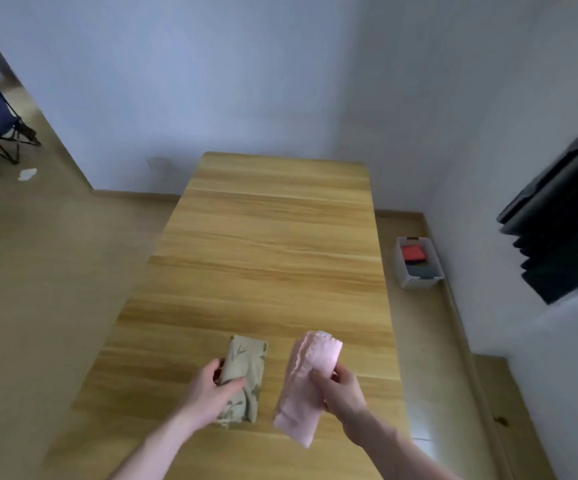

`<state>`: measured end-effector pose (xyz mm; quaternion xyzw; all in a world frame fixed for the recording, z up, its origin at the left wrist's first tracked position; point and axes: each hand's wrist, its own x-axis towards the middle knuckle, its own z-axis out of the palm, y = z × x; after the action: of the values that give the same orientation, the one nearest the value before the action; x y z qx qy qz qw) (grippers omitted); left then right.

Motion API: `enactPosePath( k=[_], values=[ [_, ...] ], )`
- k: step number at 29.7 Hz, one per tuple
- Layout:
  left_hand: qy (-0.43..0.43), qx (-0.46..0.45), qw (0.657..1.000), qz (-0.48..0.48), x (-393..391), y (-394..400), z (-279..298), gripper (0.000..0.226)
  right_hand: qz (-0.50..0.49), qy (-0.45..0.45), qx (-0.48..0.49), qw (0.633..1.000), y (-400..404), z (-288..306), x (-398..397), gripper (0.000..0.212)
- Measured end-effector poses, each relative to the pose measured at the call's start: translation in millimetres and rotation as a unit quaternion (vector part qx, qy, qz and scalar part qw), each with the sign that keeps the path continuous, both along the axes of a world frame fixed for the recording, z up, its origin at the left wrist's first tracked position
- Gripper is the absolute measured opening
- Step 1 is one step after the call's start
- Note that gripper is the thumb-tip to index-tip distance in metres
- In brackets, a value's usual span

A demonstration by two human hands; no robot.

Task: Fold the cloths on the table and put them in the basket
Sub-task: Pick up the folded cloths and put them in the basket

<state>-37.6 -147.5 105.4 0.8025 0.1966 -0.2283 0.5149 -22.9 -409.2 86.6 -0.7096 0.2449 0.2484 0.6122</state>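
From the head camera, two folded cloths sit at the near end of the wooden table (pixel 266 237), one in each hand. The left hand (pixel 207 388) grips the beige leaf-print cloth (pixel 246 372) across its middle — the thumb lies curled over the top face while the fingers wrap its left edge and reach underneath; the cloth's far end juts out beyond the fingers and its near end shows below the thumb, lying on or just above the tabletop, I cannot tell which. The right hand (pixel 339 388) holds the pink cloth (pixel 310 379) just beside it, the two cloths apart with a strip of bare wood between them. The thumb presses on the pink cloth's upper face and the fingers curl round its right edge, so the folded strip runs diagonally through the grip, its far end raised and tilted, its near end hanging toward the table edge. The white basket (pixel 403 271) stands on the floor to the right of the table, well apart from both hands, against the wall — a red folded cloth (pixel 414 252) and a grey cloth (pixel 422 270) lie inside it.
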Motion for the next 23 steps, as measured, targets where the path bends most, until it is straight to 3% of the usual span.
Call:
enactPosePath(
  k=[11, 23],
  values=[
    [-0.076, -0.029, 0.995, -0.066, 37, -174, 71, 0.024, -0.071, -0.092, 0.042, 0.992, -180, 84, 2, 0.016],
    [-0.081, -0.072, 0.991, -0.075, 17, -375, 100, 0.024, -0.081, -0.128, 0.036, 0.988, -383, 112, -19, 0.015]
  ],
)
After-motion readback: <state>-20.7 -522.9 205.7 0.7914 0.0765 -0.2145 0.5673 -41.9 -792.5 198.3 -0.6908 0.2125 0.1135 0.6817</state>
